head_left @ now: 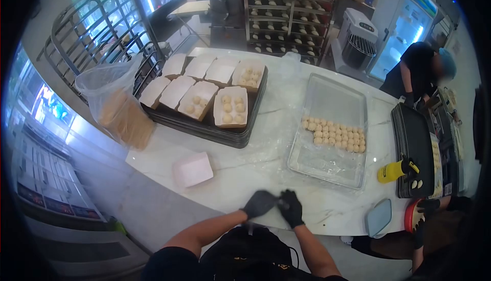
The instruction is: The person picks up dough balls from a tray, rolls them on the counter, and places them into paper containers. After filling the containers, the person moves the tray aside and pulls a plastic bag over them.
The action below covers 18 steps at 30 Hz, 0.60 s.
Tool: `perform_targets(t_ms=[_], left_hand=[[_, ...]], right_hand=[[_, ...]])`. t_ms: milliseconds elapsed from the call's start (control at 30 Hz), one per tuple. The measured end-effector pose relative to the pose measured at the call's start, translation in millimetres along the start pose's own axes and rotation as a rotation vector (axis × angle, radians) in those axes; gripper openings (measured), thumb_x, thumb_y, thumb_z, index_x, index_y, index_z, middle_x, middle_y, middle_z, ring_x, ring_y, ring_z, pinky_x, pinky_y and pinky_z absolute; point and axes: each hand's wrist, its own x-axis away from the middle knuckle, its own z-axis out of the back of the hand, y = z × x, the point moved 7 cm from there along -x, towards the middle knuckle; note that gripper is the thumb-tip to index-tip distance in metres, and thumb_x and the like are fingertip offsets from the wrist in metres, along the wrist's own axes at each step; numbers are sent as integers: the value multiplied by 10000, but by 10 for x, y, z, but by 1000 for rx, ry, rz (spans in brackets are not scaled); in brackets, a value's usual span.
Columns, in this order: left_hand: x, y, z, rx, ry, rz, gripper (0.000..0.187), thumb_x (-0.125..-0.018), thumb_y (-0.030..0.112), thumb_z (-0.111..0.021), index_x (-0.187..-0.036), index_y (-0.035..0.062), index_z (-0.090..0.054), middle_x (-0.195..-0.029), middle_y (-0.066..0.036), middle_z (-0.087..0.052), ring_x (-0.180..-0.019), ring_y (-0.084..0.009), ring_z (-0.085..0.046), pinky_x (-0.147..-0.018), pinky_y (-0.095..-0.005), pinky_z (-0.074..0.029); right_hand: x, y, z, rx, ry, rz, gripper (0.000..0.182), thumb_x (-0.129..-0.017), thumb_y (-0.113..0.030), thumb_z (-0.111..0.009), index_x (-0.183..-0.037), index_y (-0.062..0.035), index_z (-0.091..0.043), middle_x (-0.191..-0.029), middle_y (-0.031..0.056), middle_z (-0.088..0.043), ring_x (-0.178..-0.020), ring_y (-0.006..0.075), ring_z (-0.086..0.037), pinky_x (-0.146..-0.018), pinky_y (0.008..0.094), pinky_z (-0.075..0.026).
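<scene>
Head view. Nearest the camera, at 6 o'clock, the left hand (259,203) and right hand (291,208) meet over the near edge of the white counter (266,127). Both wear black gloves. The fingers of each hand are curled and pressed against the other hand; whether they pinch a glove cuff or any small item between them cannot be told.

The closest item is an empty pink-white paper box (193,169) at 9 o'clock from the hands, lying alone on the counter, apart from both hands. Judged by appearance, it is light, thin-walled and easily crushed; take it by two opposite walls, not by the floor.

At 1 o'clock, a clear plastic tray (332,102) holds rows of pale dough balls (335,135). These look soft and likely to dent; lift each from below with light pressure.

At 11 o'clock, a stack of dark baking trays (215,130) carries more boxes (231,107), some filled with dough balls and some empty. A plastic bag of brown sheets (120,112) stands at 10 o'clock.

At 3 o'clock: a yellow bottle (391,171), a blue-grey lid (378,217), and a second stack of dark trays (414,138). A co-worker's gloved hand (427,207) is near the lid. Another person (419,74) works at 2 o'clock.

Nothing stands between the hands and the paper box; clear film around the plastic tray may snag.
</scene>
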Motion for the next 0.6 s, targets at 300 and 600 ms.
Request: perform_targets(t_ms=[300, 600], left_hand=[[-230, -337, 97, 40, 86, -7, 239, -848, 233, -676, -1043, 106, -733, -916, -131, -678, -914, -332, -619, -832, -440, -470], [107, -178, 266, 59, -132, -121, 256, -855, 205, -664, -1092, 122, -715, -1000, -113, -684, -985, -314, -612, -880, -437, -454]], right_hand=[[-63, 348, 12, 4, 77, -142, 328, -779, -217, -804, -1054, -75, -695, -1155, 155, -689, -1189, 330, -605, -1050, 448, -459], [176, 286, 29, 53, -20, -56, 361, -778, -200, -792, -1073, -55, -644, -1150, 162, -658, -1140, 332, -609, -983, 434, -498]])
